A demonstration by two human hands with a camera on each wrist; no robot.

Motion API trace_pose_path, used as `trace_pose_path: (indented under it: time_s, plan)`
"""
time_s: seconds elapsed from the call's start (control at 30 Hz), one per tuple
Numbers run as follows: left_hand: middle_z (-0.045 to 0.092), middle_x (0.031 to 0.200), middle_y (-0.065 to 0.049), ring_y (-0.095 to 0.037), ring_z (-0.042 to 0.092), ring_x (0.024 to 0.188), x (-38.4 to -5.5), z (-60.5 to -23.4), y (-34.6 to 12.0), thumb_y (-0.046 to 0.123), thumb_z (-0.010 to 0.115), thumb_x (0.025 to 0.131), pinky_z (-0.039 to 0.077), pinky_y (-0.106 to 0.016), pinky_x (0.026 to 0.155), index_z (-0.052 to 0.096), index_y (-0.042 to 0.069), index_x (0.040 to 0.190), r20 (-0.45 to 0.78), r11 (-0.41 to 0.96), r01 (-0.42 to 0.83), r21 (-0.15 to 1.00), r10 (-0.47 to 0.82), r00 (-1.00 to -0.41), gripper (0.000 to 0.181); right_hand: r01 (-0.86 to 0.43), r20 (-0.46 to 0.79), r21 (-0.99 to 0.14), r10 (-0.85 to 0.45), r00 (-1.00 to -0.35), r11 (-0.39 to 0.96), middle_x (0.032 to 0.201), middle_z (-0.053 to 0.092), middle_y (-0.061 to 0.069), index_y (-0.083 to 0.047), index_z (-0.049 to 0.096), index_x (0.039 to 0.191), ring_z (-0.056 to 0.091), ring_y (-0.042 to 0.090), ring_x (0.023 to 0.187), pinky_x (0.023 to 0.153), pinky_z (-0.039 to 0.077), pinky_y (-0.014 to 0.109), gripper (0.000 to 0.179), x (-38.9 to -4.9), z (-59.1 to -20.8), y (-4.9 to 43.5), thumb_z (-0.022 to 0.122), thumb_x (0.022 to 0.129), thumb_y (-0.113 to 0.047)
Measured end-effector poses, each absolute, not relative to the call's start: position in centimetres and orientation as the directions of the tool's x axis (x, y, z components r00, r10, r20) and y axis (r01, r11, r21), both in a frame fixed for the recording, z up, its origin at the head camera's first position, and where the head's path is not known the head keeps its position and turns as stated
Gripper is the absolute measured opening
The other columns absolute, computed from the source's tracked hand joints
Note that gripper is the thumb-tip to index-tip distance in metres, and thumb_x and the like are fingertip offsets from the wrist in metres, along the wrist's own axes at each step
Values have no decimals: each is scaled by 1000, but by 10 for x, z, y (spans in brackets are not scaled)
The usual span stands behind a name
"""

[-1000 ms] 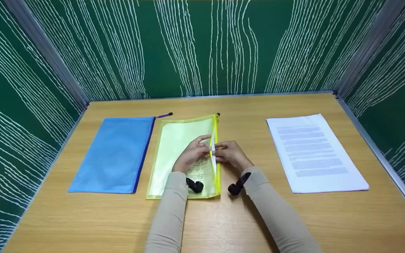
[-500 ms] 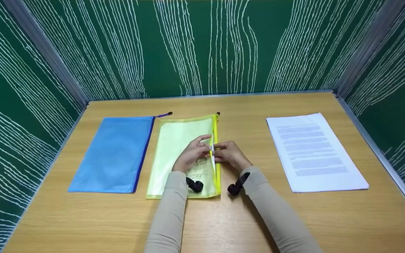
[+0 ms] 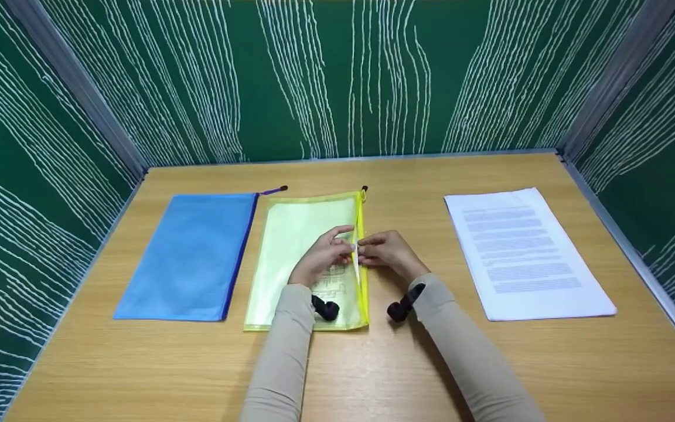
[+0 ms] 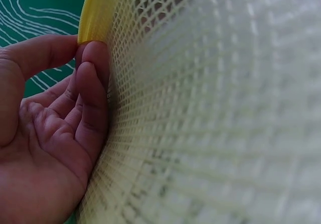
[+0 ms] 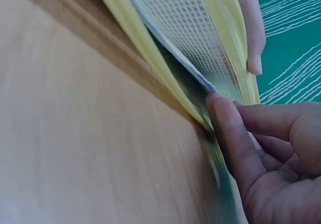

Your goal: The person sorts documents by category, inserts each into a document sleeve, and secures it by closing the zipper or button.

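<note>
A yellow mesh zip pouch [image 3: 290,252] lies in the middle of the table, its zip side facing right and unzipped. White sheets [image 5: 175,53] are inside it, their edge showing in the opening, and printed lines show through the mesh. My left hand [image 3: 321,255] pinches the upper zip edge [image 4: 95,18] between thumb and fingers, lifting it. At the opening, my right hand [image 3: 393,255] pinches the edge of the sheets between thumb and index finger [image 5: 228,128]. The pouch's lower zip edge [image 5: 150,53] stays down near the table.
To the left lies a blue zip pouch [image 3: 188,258] with a purple pull cord [image 3: 273,191]. A stack of printed paper [image 3: 528,258] lies on the right. Green walls with white wavy lines [image 3: 337,82] enclose the wooden table [image 3: 349,381] at the back and both sides.
My right hand has drawn back slightly to the right, its fingertips less deep in the pouch. The gap at the pouch's opening has narrowed. My left hand holds nearly the same place.
</note>
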State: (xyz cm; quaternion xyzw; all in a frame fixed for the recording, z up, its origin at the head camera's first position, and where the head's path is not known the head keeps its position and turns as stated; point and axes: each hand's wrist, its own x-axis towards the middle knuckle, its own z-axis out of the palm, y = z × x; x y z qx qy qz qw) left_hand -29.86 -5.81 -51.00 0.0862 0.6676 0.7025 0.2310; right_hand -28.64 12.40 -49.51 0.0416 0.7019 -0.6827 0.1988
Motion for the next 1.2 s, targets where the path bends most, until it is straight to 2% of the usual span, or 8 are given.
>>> trace_pose_path:
  time_s: [0.3, 0.57, 0.73, 0.8, 0.97, 1.03, 1.2]
  plan:
    - [55, 75, 1, -12, 55, 66, -296, -506, -56, 7, 60, 90, 49, -23, 66, 41, 11, 144, -189, 53, -184, 981, 440, -878, 58, 314, -333, -941, -192, -923, 124, 87, 69, 10, 11, 59, 121, 68, 12, 71, 71, 59, 26, 32, -291, -495, 135, 57, 91, 1]
    - [57, 78, -1, -13, 59, 67, -298, -504, -52, 9, 61, 91, 49, -24, 63, 37, 9, 145, -206, 125, -167, 978, 455, -866, 59, 273, -295, -950, -152, -943, 152, 89, 69, 9, 10, 60, 120, 67, 11, 73, 70, 58, 25, 30, -299, -496, 150, 57, 93, -3]
    - [57, 84, -4, -15, 61, 69, -302, -500, -54, 10, 58, 94, 51, -25, 63, 36, 7, 146, -204, 183, -134, 974, 446, -872, 56, 225, -256, -955, -157, -954, 192, 101, 69, 16, 10, 59, 122, 67, 10, 78, 72, 57, 23, 31, -305, -497, 160, 56, 95, -5]
    - [56, 87, -4, -16, 61, 74, -305, -497, -55, 11, 56, 96, 52, -26, 66, 37, 6, 145, -181, 230, -84, 970, 439, -880, 53, 218, -256, -949, -151, -955, 228, 107, 68, 19, 9, 59, 123, 66, 10, 79, 74, 57, 23, 32, -308, -497, 164, 55, 96, -7]
    - [58, 115, -14, -27, 58, 108, -312, -489, -58, 18, 51, 99, 50, -39, 92, 40, 6, 145, -115, 364, 53, 930, 424, -898, 48, 201, -253, -926, -131, -959, 319, 116, 65, 24, 6, 59, 125, 66, 11, 79, 76, 57, 24, 33, -313, -494, 173, 54, 97, -10]
    - [53, 133, -16, -30, 51, 124, -315, -487, -58, 20, 49, 100, 45, -43, 102, 39, 7, 146, -108, 411, 79, 908, 413, -904, 49, 178, -236, -918, -127, -963, 353, 116, 65, 24, 5, 59, 125, 66, 11, 80, 76, 57, 24, 32, -315, -492, 175, 54, 97, -10]
    - [32, 155, -11, -30, 26, 145, -322, -487, -56, 24, 45, 101, 25, -44, 118, 30, 11, 151, -86, 573, 158, 804, 376, -923, 54, 131, -205, -887, -125, -971, 443, 117, 65, 22, 3, 60, 125, 67, 18, 89, 79, 57, 27, 32, -322, -490, 179, 55, 97, -12]
